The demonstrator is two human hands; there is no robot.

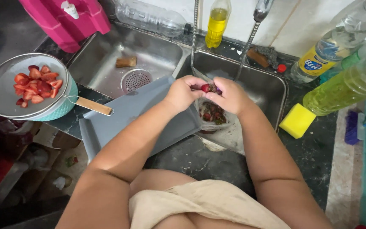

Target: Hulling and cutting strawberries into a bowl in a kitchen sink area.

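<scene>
We reach both bare forearms forward, converging at the middle. Our left hand (184,92) and right hand (229,96) meet, fingers curled inward, fingertips pinched close together.

Home kitchen, by the look of it. A double-bowl stainless steel sink (106,59) was set into a dark stone counter (318,157), a tiled wall behind. A yellow sponge (297,121) lay beside bottles of yellow liquid (217,23). A grey cutting board (136,114) bridged the sink edge, and a mesh strainer (5,97) held cut strawberries (37,85). Domestic clutter, nothing commercial.
</scene>
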